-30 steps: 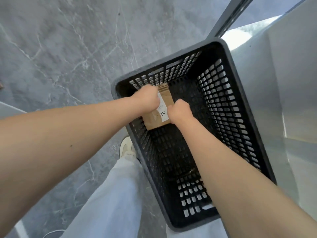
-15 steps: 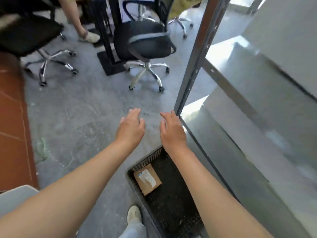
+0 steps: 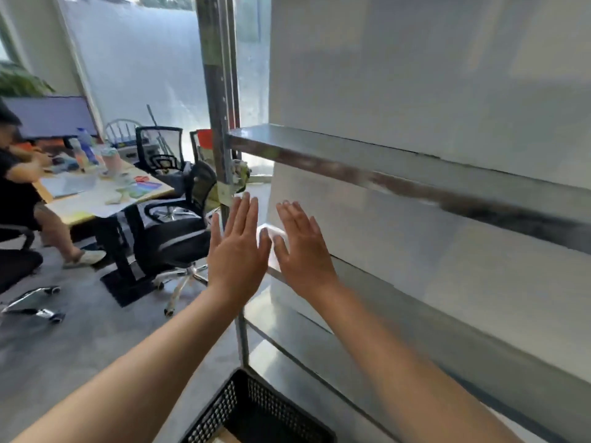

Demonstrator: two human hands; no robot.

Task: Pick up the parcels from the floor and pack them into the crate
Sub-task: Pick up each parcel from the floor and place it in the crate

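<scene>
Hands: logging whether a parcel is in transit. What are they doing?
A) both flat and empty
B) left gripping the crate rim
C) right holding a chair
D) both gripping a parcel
A: the left hand and right hand show straight, spread fingers holding nothing, raised well above the crate.

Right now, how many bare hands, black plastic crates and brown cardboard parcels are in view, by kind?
Bare hands: 2, left hand and right hand, both open, empty.
Black plastic lattice crate: 1.
Brown cardboard parcel: 1, a sliver showing inside the crate.
Total: 4.
</scene>
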